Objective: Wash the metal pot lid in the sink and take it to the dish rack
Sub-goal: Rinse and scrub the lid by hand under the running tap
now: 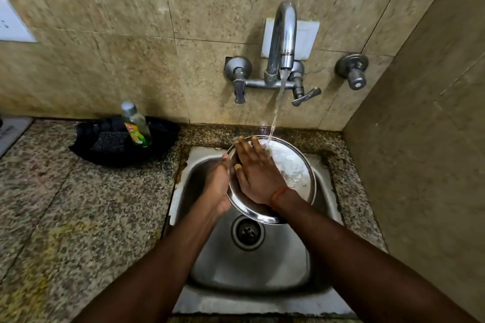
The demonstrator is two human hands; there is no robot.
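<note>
A round metal pot lid [294, 173] is held tilted above the steel sink [252, 265], under running water from the tap [284, 34]. My left hand [216, 186] grips the lid's left rim from behind. My right hand [258, 173] lies flat on the lid's wet face with fingers spread; an orange thread circles its wrist. Water splashes on the lid's upper part. The sink's drain [247, 232] shows below the lid. No dish rack is in view.
A black tray [86, 149] on the granite counter left of the sink holds a dish-soap bottle [136, 126] and a dark scrub pad [111, 140]. Tiled walls close the back and right side. A separate valve [353, 71] sticks out at right.
</note>
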